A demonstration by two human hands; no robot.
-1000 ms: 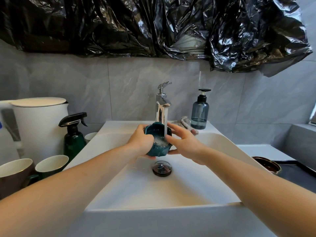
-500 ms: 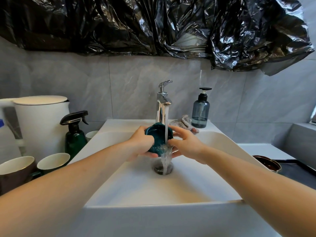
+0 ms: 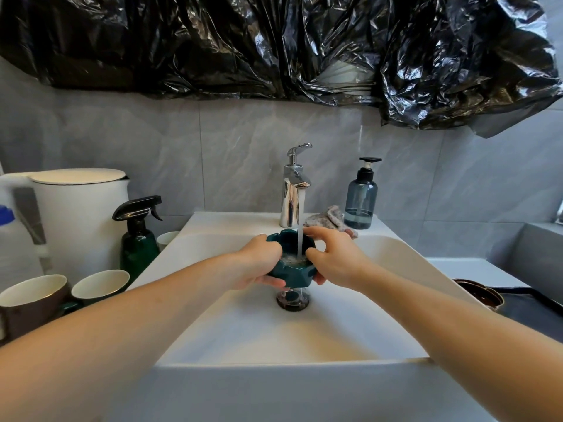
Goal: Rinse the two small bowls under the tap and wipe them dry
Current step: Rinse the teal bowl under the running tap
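Both hands hold one dark green bowl (image 3: 291, 263) upright over the middle of the sink (image 3: 304, 330), straight above the drain (image 3: 293, 300). The left hand (image 3: 259, 263) curls round its left wall, thumb under the base. The right hand (image 3: 335, 260) grips the right side, fingers hooked over the far rim. Water from the tap (image 3: 294, 190) at the sink's back edge falls into the bowl and froths there.

To rinse it well, I would keep the stream hitting the inner wall, turn the bowl slowly so every notch of the rim gets flushed, then tip it toward the drain to empty. The glaze is probably slick when wet, so a thumb under the base helps. A cloth (image 3: 327, 219) lies on the back edge beside the soap bottle (image 3: 361, 199), handy for drying. A second bowl I cannot pick out with certainty.
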